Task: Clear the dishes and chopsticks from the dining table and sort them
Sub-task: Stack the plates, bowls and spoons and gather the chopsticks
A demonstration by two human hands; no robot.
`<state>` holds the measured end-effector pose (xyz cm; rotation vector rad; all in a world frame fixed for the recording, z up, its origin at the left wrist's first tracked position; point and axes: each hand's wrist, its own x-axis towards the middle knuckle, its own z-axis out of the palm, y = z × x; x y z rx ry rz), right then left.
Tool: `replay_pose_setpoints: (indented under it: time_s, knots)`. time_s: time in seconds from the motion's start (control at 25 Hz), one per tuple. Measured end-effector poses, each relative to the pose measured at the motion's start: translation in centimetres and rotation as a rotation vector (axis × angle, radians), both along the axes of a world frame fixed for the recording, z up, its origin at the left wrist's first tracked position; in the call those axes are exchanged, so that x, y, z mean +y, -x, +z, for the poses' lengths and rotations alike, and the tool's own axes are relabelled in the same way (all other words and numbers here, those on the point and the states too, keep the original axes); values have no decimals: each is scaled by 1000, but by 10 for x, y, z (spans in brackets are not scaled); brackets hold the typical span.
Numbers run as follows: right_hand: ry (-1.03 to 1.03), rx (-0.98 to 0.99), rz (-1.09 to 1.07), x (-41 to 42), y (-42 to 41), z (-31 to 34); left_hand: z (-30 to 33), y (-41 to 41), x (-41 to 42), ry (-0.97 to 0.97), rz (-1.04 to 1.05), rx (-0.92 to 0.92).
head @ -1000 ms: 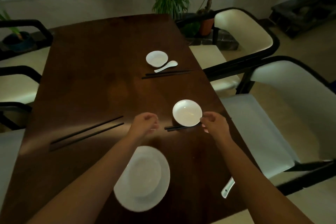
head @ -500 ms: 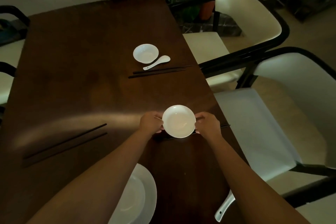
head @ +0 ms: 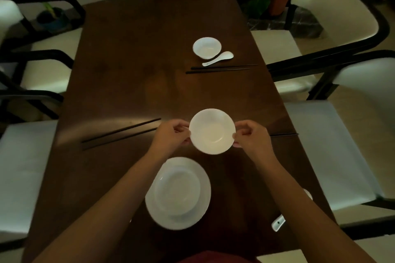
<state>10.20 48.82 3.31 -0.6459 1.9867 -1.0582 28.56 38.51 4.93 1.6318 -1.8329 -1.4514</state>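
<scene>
Above the dark table point(head: 136, 53), both hands pinch the small bowl point(head: 212, 131) by its rim. The left hand point(head: 171, 137) and right hand point(head: 252, 136) grip thinly; it might slip.

Bowl point(head: 212, 131) mid-worktop point(head: 132, 53) between both hands; stacked plates point(head: 178, 193) nearer the person, chopsticks point(head: 120, 133) to its left, another bowl point(head: 207, 47), spoon point(head: 218, 58), chopsticks point(head: 220, 69) farther back.

Small white bowl point(head: 212, 131) upright, held at its rim near the tabletop's right edge, white bowl on plate point(head: 178, 193) at the near edge, bowl point(head: 207, 47), spoon point(head: 218, 58), dark chopsticks point(head: 221, 69) toward the far right, another pair point(head: 120, 133) left.
</scene>
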Motion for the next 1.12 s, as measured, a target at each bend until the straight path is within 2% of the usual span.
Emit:
replay_pose_setpoints:
  time_s: [0.2, 0.32, 0.56, 0.76, 0.88, 1.0, 1.12]
  knots:
    - [-33, -34, 176, 31, -78, 2, 3, -96, 45, -41, 50, -72]
    - [-104, -26, 235, 50, -106, -11, -13, -127, 74, -43, 89, -124]
    - [-176, 66, 255, 61, -118, -29, -35, -131, 94, 40, 76, -160]
    - [-187, 171, 315, 56, -117, -35, -36, -129, 91, 149, -67, -294]
    - [-156, 354, 432, 51, -103, -27, -30, -133, 78, 271, -158, -372]
    - [-75, 682, 465, 29, -72, -4, -15, -119, 48, 422, -244, -356]
    - [29, 1027, 461, -7, -35, 24, 2, -79, 4, 661, -392, -476]
